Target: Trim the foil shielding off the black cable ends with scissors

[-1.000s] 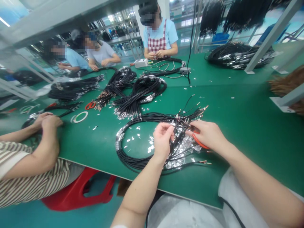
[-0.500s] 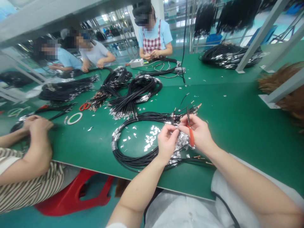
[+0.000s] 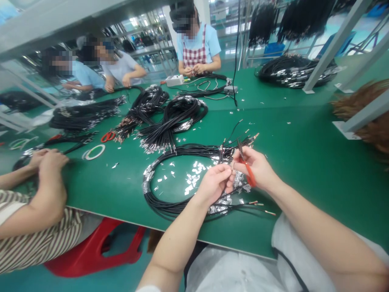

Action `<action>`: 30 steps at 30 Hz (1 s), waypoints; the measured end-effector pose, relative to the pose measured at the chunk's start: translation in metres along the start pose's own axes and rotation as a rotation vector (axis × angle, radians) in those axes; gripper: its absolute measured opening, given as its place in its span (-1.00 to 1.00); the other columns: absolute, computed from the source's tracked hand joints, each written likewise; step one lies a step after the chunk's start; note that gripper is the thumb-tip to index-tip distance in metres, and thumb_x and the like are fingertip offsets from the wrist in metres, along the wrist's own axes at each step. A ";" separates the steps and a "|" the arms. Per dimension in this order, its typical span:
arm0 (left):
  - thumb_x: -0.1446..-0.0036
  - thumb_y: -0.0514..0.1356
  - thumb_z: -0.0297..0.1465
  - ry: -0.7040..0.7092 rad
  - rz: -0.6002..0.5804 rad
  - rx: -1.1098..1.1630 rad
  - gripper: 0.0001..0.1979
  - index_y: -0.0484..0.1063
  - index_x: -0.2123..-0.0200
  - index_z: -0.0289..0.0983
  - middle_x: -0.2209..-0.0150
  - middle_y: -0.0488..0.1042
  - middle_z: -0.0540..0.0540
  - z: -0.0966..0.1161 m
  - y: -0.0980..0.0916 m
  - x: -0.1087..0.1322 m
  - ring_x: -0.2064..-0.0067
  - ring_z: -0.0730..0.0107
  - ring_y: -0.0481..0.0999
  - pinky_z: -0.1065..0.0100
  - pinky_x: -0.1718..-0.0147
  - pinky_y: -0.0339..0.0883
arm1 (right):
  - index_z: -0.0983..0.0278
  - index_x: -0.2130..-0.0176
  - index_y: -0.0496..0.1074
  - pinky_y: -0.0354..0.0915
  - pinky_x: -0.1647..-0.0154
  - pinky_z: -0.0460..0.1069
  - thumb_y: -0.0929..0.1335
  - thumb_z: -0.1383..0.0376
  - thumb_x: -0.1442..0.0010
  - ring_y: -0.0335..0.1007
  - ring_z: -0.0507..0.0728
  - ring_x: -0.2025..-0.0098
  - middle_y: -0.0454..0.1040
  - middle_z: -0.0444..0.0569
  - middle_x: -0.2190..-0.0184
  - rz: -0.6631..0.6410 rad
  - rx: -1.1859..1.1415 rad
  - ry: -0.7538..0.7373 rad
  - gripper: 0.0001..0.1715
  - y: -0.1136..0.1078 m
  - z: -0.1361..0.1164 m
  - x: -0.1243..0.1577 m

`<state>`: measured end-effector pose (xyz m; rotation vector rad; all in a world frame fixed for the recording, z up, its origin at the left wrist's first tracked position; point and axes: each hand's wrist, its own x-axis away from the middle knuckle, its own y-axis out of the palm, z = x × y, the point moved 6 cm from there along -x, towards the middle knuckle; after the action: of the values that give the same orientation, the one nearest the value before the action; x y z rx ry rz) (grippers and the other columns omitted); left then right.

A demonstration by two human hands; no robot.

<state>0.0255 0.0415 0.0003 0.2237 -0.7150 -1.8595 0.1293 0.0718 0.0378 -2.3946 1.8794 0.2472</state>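
Several cable bundles [image 3: 173, 121] on green bench [image 3: 304, 190]

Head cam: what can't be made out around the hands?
Left hand: fingers hide whatever it pinches, head view.
Right hand: covers most of the orange-handled tool, head view.
Black cable: tips too small to read, head view.
Silver scraps: too small to identify, head view.

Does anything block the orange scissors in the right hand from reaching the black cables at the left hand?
Nothing visible stands in the way. The orange-handled scissors in the right hand sit just beside the left hand, which is above the black cable coil. Foil-wrapped cable sections lie below the hands, not between them.
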 end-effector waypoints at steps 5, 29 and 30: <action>0.10 0.30 -0.36 0.183 0.182 -0.153 -0.81 0.35 0.49 -0.32 0.60 0.32 0.05 0.009 -0.014 -0.001 0.58 0.58 0.29 0.48 0.58 0.20 | 0.27 0.41 0.31 0.21 0.39 -0.06 0.44 0.30 0.07 0.25 0.00 0.45 0.33 -0.18 0.49 0.054 0.129 -0.053 -0.78 -0.002 -0.003 0.000; 0.01 0.24 -0.40 0.598 0.328 -0.321 -0.94 0.42 0.46 -0.25 0.29 0.30 -0.04 0.036 -0.013 0.016 0.19 0.40 0.33 0.38 0.18 0.24 | 0.24 0.40 0.25 0.24 0.37 -0.07 0.47 0.19 0.09 0.25 0.00 0.42 0.31 -0.19 0.47 -0.016 -0.110 0.080 -0.65 0.027 0.006 0.010; 0.01 0.24 -0.40 0.606 0.331 -0.324 -0.95 0.42 0.46 -0.25 0.29 0.29 -0.04 0.036 -0.013 0.017 0.19 0.40 0.33 0.38 0.18 0.24 | 0.24 0.40 0.25 0.24 0.37 -0.07 0.47 0.19 0.10 0.24 0.00 0.42 0.29 -0.19 0.47 -0.015 -0.137 0.091 -0.64 0.030 0.007 0.011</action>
<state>-0.0085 0.0428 0.0248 0.4066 -0.0255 -1.4499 0.1024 0.0550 0.0301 -2.5495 1.9414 0.2790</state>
